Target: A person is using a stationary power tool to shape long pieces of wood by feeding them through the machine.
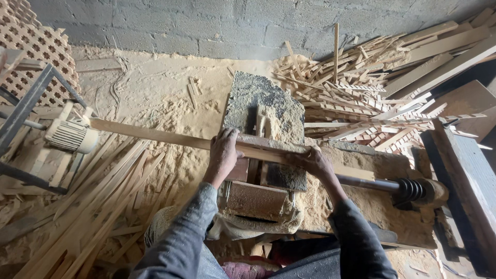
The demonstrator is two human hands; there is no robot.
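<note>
Fingers of the left hand (223,153) curl over the far edge of a long, pale, rough-sawn wooden plank (170,138); the right hand (316,161) clasps it too. The plank lies crosswise under both palms on a sawdust-caked saw table (268,103), beside splintery offcut strips (356,98).
</note>
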